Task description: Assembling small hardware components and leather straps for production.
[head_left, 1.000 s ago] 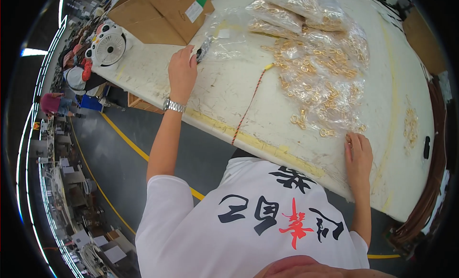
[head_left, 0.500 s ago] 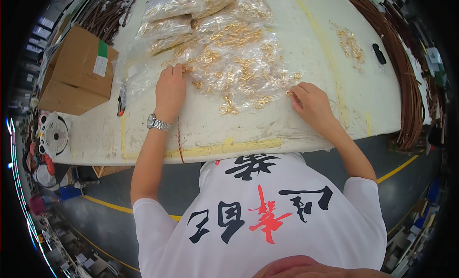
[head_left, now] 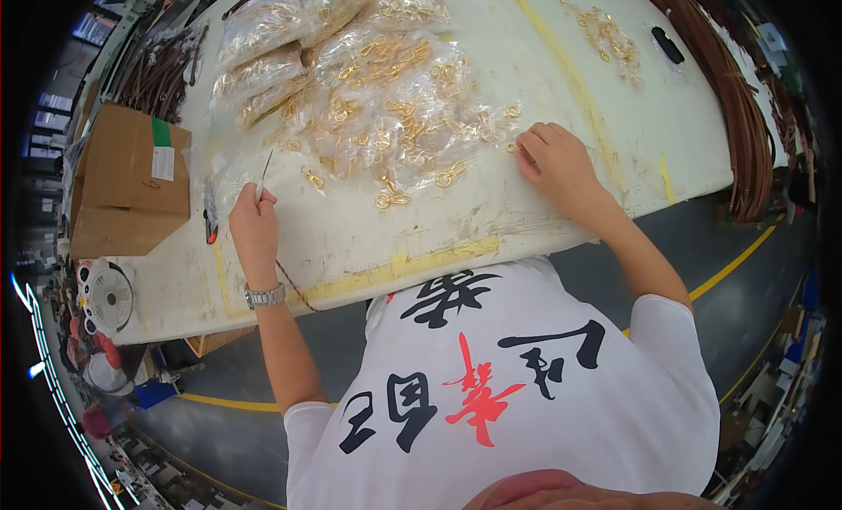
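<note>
- The left hand (head_left: 253, 222) closes around a thin pale tool (head_left: 262, 177); its lower end is hidden in the fist, and what kind of tool it is cannot be told.
- The fingertips of the right hand (head_left: 556, 164) lie under the edge of the clear bags of gold clasps (head_left: 395, 115), out of sight.
- The brown cords (head_left: 745, 124) run off into the dark rim.
- The small black object (head_left: 667, 45) is too small to identify.

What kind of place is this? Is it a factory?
Probably a factory or workshop. A big white worktable holds clear bags of gold-coloured metal clasps, brown straps lie piled along its edge, and a cardboard box sits by the left hand.
</note>
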{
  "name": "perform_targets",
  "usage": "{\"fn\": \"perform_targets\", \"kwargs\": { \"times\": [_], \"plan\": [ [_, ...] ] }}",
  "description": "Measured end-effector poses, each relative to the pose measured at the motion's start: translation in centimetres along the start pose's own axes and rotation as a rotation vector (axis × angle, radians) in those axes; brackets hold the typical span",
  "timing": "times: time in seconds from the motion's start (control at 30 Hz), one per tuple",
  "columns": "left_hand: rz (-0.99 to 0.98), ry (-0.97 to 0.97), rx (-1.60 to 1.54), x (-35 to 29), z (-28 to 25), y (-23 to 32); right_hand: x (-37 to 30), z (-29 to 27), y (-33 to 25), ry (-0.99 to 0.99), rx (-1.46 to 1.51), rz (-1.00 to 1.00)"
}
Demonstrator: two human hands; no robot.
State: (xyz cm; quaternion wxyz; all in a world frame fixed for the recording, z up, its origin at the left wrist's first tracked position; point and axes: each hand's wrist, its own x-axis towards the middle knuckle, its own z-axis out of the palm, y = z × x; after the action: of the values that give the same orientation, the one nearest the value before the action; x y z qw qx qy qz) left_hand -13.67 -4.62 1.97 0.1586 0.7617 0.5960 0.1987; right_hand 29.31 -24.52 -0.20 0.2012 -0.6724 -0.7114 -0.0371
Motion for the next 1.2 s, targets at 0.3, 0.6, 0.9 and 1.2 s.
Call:
{"fn": "perform_targets", "kwargs": {
  "times": [0.3, 0.6, 0.9, 1.2],
  "plan": [
    [0.077, -0.412, -1.114, -2.5, 3.5, 9.2, -0.1, -1.1, 0.3, -0.219, -0.210, -0.127],
    [0.287, -0.518, -0.851, -3.2, 6.6, 16.8, 3.4, -2.4, 1.9, -0.355, 0.819, 0.279],
    [0.257, -0.598, -0.908, 0.7, 11.1, 18.9, 6.1, 2.2, 0.7, -0.580, 1.694, 0.466],
    [0.224, -0.723, -1.091, 1.7, 10.5, 17.8, 8.3, 2.7, 1.8, -0.692, 1.680, 0.368]
  ]
}}
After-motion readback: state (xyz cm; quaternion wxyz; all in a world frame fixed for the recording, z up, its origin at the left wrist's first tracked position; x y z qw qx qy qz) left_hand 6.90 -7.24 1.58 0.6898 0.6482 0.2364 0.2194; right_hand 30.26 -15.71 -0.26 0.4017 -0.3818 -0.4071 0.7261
